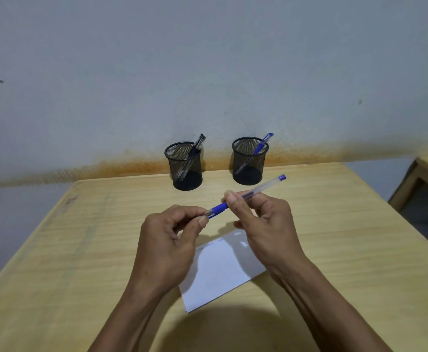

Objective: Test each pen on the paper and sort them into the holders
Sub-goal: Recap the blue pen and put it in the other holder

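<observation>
A blue pen (261, 188) with a clear barrel and blue grip is held above the table between both hands. My right hand (266, 224) pinches its middle. My left hand (169, 240) pinches its tip end; whether a cap is on that end is hidden by the fingers. A white paper (218, 273) with a few small ink marks near its far edge lies under my hands. Two black mesh holders stand at the back: the left holder (186, 171) has black pens in it, the right holder (249, 166) has one blue pen (263, 143).
The light wooden table (347, 250) runs up to a grey wall with an orange stain. A second piece of wooden furniture (426, 179) stands at the right, past the table's edge.
</observation>
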Available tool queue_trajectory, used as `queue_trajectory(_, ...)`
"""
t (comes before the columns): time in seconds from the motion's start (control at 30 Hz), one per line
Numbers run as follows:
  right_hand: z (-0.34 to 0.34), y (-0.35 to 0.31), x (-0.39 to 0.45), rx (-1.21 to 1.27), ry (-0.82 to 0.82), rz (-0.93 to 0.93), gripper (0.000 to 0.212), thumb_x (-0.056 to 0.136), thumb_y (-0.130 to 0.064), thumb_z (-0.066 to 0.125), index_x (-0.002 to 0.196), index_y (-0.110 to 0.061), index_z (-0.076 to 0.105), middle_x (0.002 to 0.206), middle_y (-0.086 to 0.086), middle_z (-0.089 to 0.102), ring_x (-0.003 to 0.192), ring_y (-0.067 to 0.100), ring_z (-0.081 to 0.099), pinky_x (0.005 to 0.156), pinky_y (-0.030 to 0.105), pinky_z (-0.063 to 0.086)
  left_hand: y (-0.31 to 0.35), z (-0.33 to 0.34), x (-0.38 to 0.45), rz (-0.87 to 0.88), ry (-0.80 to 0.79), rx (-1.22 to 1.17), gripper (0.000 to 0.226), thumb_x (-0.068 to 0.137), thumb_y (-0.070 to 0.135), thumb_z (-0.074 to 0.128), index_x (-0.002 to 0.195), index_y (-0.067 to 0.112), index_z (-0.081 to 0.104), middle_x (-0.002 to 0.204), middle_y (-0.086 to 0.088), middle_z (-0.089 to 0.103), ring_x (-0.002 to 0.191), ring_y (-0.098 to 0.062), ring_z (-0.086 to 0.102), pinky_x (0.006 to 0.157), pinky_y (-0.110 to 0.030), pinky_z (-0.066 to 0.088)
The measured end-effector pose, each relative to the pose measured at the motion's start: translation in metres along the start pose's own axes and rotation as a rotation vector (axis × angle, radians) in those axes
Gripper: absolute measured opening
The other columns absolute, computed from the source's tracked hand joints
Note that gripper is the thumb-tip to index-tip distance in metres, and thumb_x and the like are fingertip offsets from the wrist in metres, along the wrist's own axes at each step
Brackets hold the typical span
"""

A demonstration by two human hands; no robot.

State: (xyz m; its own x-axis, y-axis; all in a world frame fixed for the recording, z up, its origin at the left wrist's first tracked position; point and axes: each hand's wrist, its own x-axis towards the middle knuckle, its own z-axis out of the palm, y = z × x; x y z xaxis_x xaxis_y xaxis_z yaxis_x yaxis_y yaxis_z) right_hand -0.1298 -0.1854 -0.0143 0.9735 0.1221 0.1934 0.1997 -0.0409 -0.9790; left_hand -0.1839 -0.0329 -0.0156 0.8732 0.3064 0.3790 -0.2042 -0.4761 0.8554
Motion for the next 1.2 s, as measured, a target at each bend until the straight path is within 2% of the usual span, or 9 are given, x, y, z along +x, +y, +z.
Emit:
queue_trajectory(0.07,-0.004,0.003,0.001,-0.008,-0.011,0.056,0.027,0.088,-0.046,0.071,0.086,-0.021,0.081,0.079,-0.013,0.076,0.083,0.0,0.069,0.091,0.049,0.058,-0.002,0.0,0.003,-0.003,0.0,0.02,0.017,0.084,0.012,0.073,0.088,0.028,0.076,0.08,0.017,0.074,0.078,-0.001,0.069,0.071,-0.02,0.055)
queue_trajectory(0.17,-0.012,0.01,-0.004,-0.13,0.127,0.073,0.023,0.084,-0.046,0.076,0.082,-0.023,0.074,0.071,-0.009,0.071,0.07,0.001,0.063,0.072,0.033,0.056,-0.005,-0.003,0.008,0.003,0.04,0.1,0.011,0.082,0.015,0.075,0.088,0.025,0.077,0.077,0.016,0.074,0.077,0.0,0.068,0.069,-0.019,0.054)
queue_trajectory(0.27,-0.022,0.013,-0.008,-0.373,0.274,-0.286,0.01,0.086,-0.029,0.08,0.085,-0.021,0.073,0.076,-0.008,0.068,0.069,0.009,0.062,0.063,0.024,0.05,-0.003,-0.008,0.013,0.086,0.073,0.212,0.012,0.081,0.013,0.077,0.088,0.023,0.076,0.077,0.019,0.071,0.08,0.001,0.066,0.068,-0.006,0.046)
queue_trajectory(0.37,-0.021,0.017,0.003,-0.586,0.151,-0.646,0.018,0.085,-0.016,0.08,0.103,-0.013,0.08,0.084,-0.002,0.066,0.062,0.004,0.052,0.062,0.01,0.045,0.002,-0.009,0.017,0.236,0.043,0.33,0.013,0.08,0.01,0.078,0.09,0.017,0.077,0.079,0.012,0.071,0.083,-0.003,0.063,0.07,-0.005,0.043)
queue_trajectory(0.6,-0.027,0.02,0.029,-0.774,0.011,-0.826,0.018,0.097,-0.022,0.065,0.103,-0.008,0.074,0.09,0.006,0.063,0.068,0.02,0.06,0.056,0.033,0.053,0.022,0.004,0.039,0.378,0.015,0.343,0.011,0.079,0.013,0.079,0.09,0.017,0.078,0.081,0.01,0.073,0.08,-0.003,0.063,0.07,-0.009,0.045)
queue_trajectory(0.77,-0.043,0.023,0.052,-0.777,-0.011,-0.777,0.016,0.101,-0.023,0.055,0.1,-0.011,0.064,0.093,0.002,0.061,0.071,0.017,0.056,0.057,0.03,0.05,0.028,0.027,0.059,0.271,-0.027,0.13,0.019,0.077,0.026,0.081,0.095,0.025,0.076,0.074,0.016,0.071,0.074,-0.002,0.068,0.071,-0.014,0.052)
queue_trajectory(0.9,-0.063,0.003,0.094,-0.344,0.351,-0.531,0.006,0.094,-0.017,0.07,0.092,-0.021,0.066,0.08,-0.007,0.067,0.071,0.01,0.06,0.06,0.011,0.045,0.021,0.056,0.084,0.184,0.027,0.042,0.03,0.074,0.043,0.078,0.097,0.025,0.072,0.074,0.007,0.067,0.068,-0.011,0.063,0.067,-0.027,0.055)
queue_trajectory(1.07,-0.072,-0.004,0.159,-0.041,0.572,-0.295,0.011,0.091,-0.033,0.07,0.085,-0.025,0.066,0.072,-0.002,0.07,0.069,0.023,0.072,0.067,0.048,0.061,0.007,0.095,0.133,0.153,0.016,0.263,0.045,0.078,0.042,0.076,0.115,0.019,0.063,0.097,0.002,0.062,0.09,-0.016,0.059,0.081,-0.034,0.05)
queue_trajectory(1.2,-0.063,0.016,0.182,-0.024,0.582,-0.225,0.012,0.088,-0.035,0.073,0.082,-0.027,0.068,0.073,-0.003,0.072,0.07,0.022,0.073,0.069,0.042,0.062,-0.002,0.117,0.161,0.076,-0.051,0.359,0.069,0.077,0.053,0.071,0.132,0.017,0.052,0.121,-0.004,0.054,0.116,-0.022,0.052,0.097,-0.039,0.045)
